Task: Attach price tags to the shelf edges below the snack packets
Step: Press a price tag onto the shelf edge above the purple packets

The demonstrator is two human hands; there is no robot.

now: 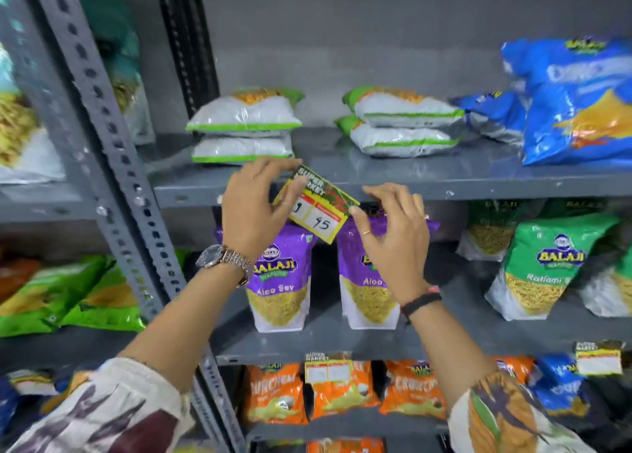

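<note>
A yellow and green price tag (319, 208), printed "SUPER MARKET" with "15" handwritten on it, is held tilted against the grey shelf edge (444, 191). My left hand (254, 210) grips the tag's left side. My right hand (393, 230) touches its right corner with the thumb, fingers spread. On the shelf above lie white and green snack packets (244, 124) in two stacks. Purple Aloo Sev packets (280, 275) stand on the shelf below the tag.
Two other price tags (328, 367) (598, 357) hang on the lower shelf edge above orange packets (273, 394). Blue packets (578, 104) lean at the upper right, green packets (543, 268) at the right. A perforated grey upright (113, 165) stands at the left.
</note>
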